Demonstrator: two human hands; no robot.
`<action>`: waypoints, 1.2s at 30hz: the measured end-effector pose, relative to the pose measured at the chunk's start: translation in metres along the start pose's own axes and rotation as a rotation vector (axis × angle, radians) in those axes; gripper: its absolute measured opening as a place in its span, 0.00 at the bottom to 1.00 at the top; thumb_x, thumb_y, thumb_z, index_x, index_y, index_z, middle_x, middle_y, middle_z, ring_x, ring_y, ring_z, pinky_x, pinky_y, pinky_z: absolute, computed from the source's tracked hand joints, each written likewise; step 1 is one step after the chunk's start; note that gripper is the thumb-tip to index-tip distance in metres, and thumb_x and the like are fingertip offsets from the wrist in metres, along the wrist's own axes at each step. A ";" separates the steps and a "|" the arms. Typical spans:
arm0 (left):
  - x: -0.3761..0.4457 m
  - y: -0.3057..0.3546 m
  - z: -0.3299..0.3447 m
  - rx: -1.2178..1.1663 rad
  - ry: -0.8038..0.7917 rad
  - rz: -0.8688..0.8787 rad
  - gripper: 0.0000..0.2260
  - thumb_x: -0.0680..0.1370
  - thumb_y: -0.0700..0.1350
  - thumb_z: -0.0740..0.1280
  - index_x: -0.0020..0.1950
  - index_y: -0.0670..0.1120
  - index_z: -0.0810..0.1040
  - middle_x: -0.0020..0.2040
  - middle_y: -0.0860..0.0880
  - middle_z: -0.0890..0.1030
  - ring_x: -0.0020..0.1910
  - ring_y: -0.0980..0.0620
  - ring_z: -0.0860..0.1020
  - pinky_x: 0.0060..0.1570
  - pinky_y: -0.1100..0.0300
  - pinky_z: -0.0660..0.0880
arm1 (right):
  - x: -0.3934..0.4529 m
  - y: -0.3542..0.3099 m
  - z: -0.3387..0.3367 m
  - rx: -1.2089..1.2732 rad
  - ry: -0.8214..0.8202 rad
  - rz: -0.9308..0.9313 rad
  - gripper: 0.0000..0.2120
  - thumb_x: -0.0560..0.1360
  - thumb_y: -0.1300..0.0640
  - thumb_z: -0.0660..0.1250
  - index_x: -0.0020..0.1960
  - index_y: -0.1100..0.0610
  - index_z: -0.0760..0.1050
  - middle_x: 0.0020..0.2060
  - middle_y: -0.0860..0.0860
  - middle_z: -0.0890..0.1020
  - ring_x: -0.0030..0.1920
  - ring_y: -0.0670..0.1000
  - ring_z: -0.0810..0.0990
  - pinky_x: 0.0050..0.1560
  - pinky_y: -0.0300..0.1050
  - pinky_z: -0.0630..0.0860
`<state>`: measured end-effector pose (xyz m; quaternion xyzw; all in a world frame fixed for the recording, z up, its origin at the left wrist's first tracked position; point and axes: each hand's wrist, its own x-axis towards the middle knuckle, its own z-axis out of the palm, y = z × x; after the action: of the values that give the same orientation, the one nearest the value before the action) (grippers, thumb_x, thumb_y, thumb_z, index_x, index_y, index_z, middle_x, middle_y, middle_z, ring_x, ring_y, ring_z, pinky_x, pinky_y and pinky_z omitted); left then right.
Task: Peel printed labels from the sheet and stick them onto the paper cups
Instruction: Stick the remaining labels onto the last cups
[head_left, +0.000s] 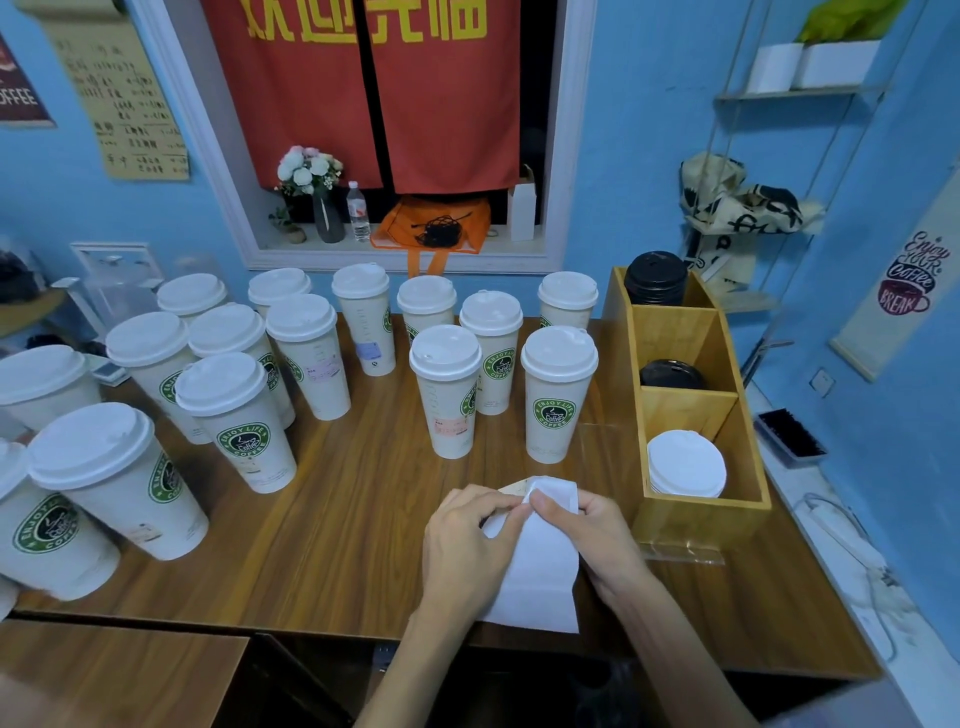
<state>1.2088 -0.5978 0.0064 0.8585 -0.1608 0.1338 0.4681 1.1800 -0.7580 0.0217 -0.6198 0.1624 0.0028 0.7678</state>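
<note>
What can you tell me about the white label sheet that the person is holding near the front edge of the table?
The label sheet is a long white strip that looks like thin, glossy paper. It lies on the wooden table, its near end reaching the front edge. Its far end is lifted and curled between both hands: the left hand pinches it from the left, the right hand from the right. A small tan piece shows at the raised top. No print is readable.

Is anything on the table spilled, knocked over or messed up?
Nothing stands out. Every white lidded paper cup stands upright on the wooden table with no spill. The white label sheet is curled at its top only because the left hand and right hand pinch it.
</note>
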 end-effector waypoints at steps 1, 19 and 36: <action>0.000 0.000 0.000 0.003 -0.006 0.005 0.02 0.76 0.52 0.76 0.47 0.56 0.87 0.43 0.64 0.82 0.49 0.59 0.79 0.46 0.74 0.70 | 0.000 0.000 0.000 0.004 -0.001 0.005 0.14 0.70 0.52 0.78 0.49 0.61 0.87 0.48 0.61 0.88 0.51 0.62 0.86 0.56 0.57 0.80; 0.007 -0.003 0.005 0.073 0.024 0.014 0.03 0.74 0.45 0.77 0.43 0.53 0.88 0.42 0.61 0.84 0.44 0.57 0.77 0.43 0.70 0.69 | 0.004 -0.003 -0.006 -0.054 -0.008 -0.025 0.11 0.77 0.57 0.74 0.51 0.66 0.84 0.47 0.64 0.87 0.45 0.59 0.85 0.49 0.53 0.79; 0.013 0.008 -0.010 -0.315 0.001 -0.199 0.12 0.77 0.45 0.76 0.58 0.58 0.82 0.52 0.59 0.84 0.52 0.59 0.82 0.47 0.65 0.78 | 0.000 -0.008 -0.004 -0.027 -0.112 -0.029 0.14 0.76 0.51 0.74 0.52 0.62 0.84 0.44 0.56 0.87 0.43 0.50 0.83 0.44 0.42 0.77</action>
<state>1.2170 -0.5957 0.0224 0.7861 -0.0939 0.0605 0.6079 1.1810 -0.7635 0.0289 -0.6314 0.1102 0.0284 0.7670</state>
